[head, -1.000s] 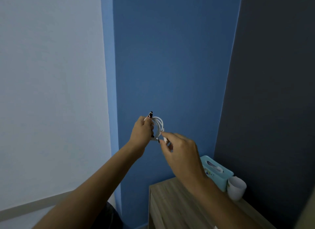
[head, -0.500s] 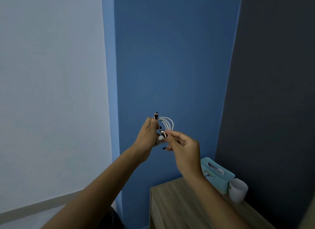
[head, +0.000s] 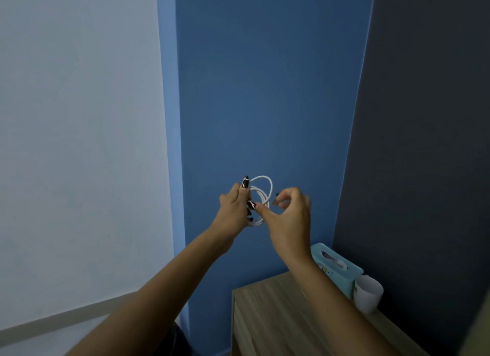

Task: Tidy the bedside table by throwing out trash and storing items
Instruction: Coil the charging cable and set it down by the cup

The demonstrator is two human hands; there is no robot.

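Note:
A white cable [head: 262, 191] is wound into a small coil in the air in front of the blue wall. My left hand [head: 233, 210] pinches the coil's left side between thumb and fingers. My right hand [head: 287, 218] is at the coil's right side, thumb and fingertips pinching a strand of it. Both hands are raised above the wooden bedside table [head: 270, 321], which lies at the lower right.
A teal tissue box [head: 342, 269] stands at the table's back by the wall, with a white cup [head: 368, 293] just right of it. A dark wall panel rises on the right. Something dark sits on the floor left of the table.
My right hand has moved from the coil's lower front up and round to its right side, winding the cable. The coil looks larger and my left hand has held its place.

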